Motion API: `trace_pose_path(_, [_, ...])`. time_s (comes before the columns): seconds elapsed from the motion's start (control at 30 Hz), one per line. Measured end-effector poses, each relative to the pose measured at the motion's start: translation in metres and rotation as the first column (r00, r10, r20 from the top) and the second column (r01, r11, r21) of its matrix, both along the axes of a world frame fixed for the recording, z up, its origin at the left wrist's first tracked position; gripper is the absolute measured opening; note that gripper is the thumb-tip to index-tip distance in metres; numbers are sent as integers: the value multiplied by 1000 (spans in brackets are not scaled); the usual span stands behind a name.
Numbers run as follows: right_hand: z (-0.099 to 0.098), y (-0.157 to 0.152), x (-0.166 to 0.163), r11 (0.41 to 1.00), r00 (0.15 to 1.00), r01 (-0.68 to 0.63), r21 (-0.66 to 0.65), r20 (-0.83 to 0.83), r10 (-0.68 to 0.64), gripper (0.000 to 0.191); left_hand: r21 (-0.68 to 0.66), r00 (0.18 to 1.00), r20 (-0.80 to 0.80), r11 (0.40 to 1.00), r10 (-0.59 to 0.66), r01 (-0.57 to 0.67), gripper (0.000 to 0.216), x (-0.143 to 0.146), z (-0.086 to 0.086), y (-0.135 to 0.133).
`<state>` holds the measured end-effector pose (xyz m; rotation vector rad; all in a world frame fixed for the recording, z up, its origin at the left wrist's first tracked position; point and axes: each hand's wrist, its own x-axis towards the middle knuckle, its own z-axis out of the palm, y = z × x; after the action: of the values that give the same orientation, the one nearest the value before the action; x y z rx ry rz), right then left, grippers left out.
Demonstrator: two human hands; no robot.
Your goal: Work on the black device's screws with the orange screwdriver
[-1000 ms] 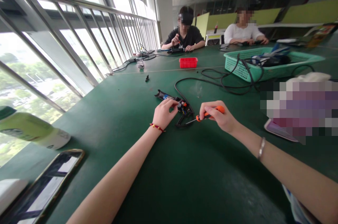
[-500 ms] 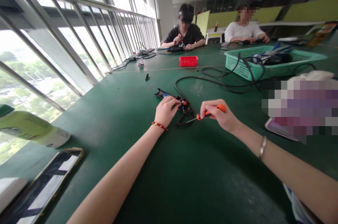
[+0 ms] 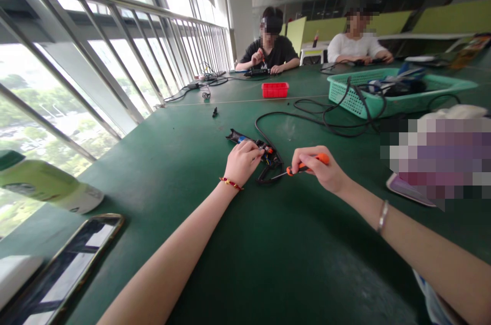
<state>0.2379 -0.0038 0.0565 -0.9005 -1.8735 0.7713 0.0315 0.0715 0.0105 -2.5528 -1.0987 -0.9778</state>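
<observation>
An opened black corded device (image 3: 273, 160) lies on the green table, with coloured wires and a small orange-red part showing inside. My left hand (image 3: 241, 161) is closed on its near side, fingertips pressed together at the inner parts; exactly what they pinch is hidden. In my right hand (image 3: 320, 171) is an orange and black screwdriver (image 3: 307, 165), gripped by the handle. Its thin shaft points left and down, the tip at the black piece on the device's near end. Whether the tip touches a screw I cannot tell.
A black cable (image 3: 295, 114) loops from the device toward a green basket (image 3: 353, 97) of tools. Beyond are a red box (image 3: 275, 90) and two seated people. A phone (image 3: 72, 269) and bottle (image 3: 49, 182) are at left, a pixelated object (image 3: 441, 156) at right.
The view has shifted slightly. Both hands, the screwdriver and the device keep nearly the same places; my left fingers have curled in a little.
</observation>
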Motion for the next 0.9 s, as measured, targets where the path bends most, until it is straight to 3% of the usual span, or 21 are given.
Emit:
trace_pose_path(0.27, [0, -1, 0, 1000, 1000, -10, 5, -6, 10, 32, 36, 996, -85, 999, 16, -13, 24, 0, 0, -1])
trace_pose_path(0.4, [2, -2, 0, 1000, 1000, -5, 6, -1, 5, 32, -6, 995, 0, 995, 95, -95, 24, -7, 3, 2])
trace_pose_path(0.53, [-1, -3, -4, 998, 998, 45, 40, 47, -47, 27, -108, 988, -5, 982, 153, -153, 49, -21, -1, 14])
trace_pose_path(0.63, [-10, -7, -11, 985, 989, 94, 146, 100, -109, 18, -184, 984, -82, 968, 156, -168, 57, -28, -6, 22])
trace_pose_path(0.7, [-15, -11, -17, 963, 985, 124, 238, 91, -149, 16, -202, 979, -118, 961, 167, -188, 58, -29, -8, 24])
trace_pose_path(0.8, [-15, -18, -23, 881, 970, 216, 421, 12, -243, 15, -192, 970, -142, 956, 198, -223, 57, -28, -8, 24])
trace_pose_path(0.9, [-9, -22, -23, 806, 945, 316, 501, -90, -314, 16, -166, 966, -156, 958, 208, -233, 55, -26, -6, 21])
